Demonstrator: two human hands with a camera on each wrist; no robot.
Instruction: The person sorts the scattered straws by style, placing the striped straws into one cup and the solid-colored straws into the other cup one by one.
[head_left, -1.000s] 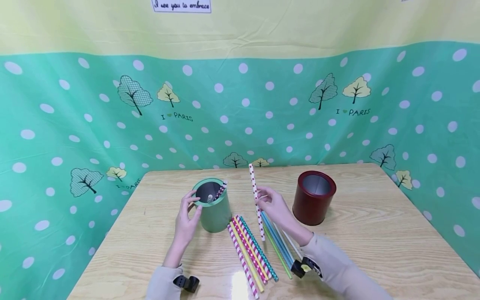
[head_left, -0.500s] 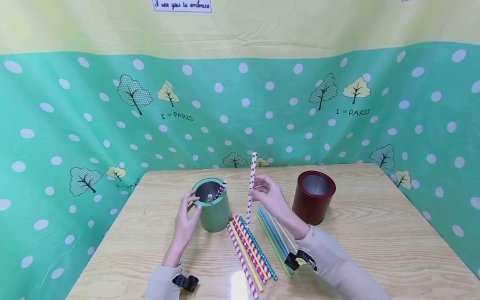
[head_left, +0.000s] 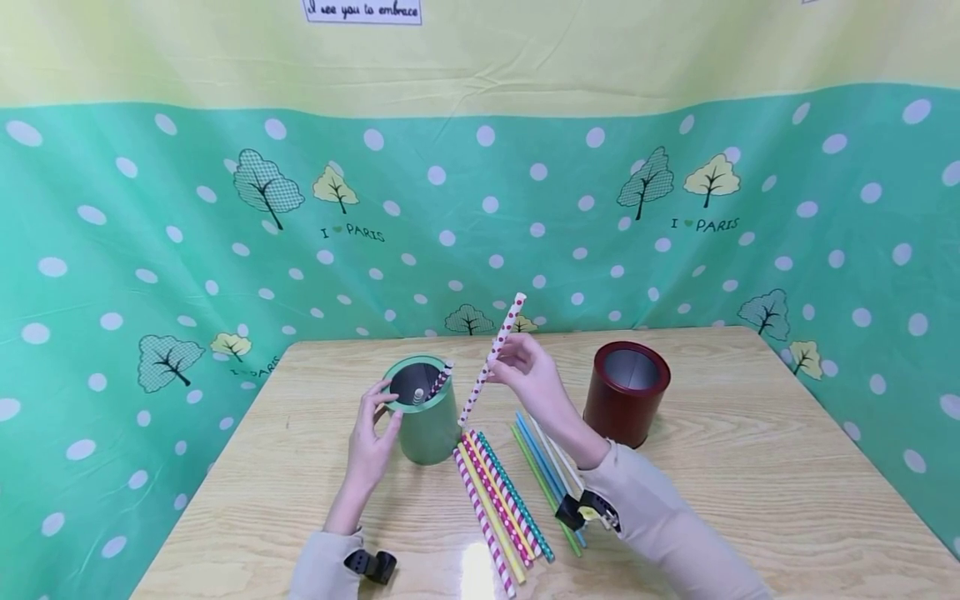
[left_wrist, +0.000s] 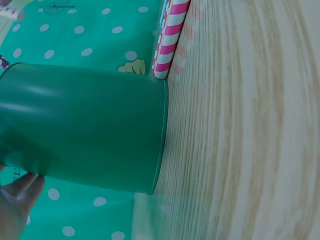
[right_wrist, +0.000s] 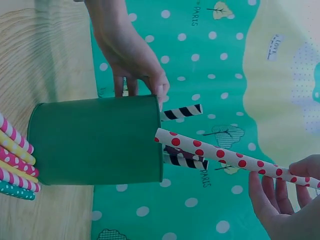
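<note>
My left hand (head_left: 372,437) holds the green can (head_left: 429,437) at its left rim, fingertips over the edge and thumb on the outside. Inside the can stand several dark-striped paper straws (right_wrist: 182,112), their ends above the rim in the right wrist view. Between thumb and fingers, my right hand (head_left: 534,379) pinches a white paper straw with red dots (head_left: 508,320). That straw slants, its lower end beside the can's right side in the head view; the right wrist view has this end near the can's mouth.
Patterned paper straws (head_left: 495,508) lie in a row on the wooden table (head_left: 750,492) before the green can. Thinner green, blue and white straws (head_left: 546,467) lie right of them, partly under my right forearm. A dark red can (head_left: 622,412) stands at the right. A polka-dot curtain (head_left: 487,208) hangs behind.
My right hand has moved left and upward with the red-dotted straw, whose lower end has swung left toward the green can. My left hand stays at the can.
</note>
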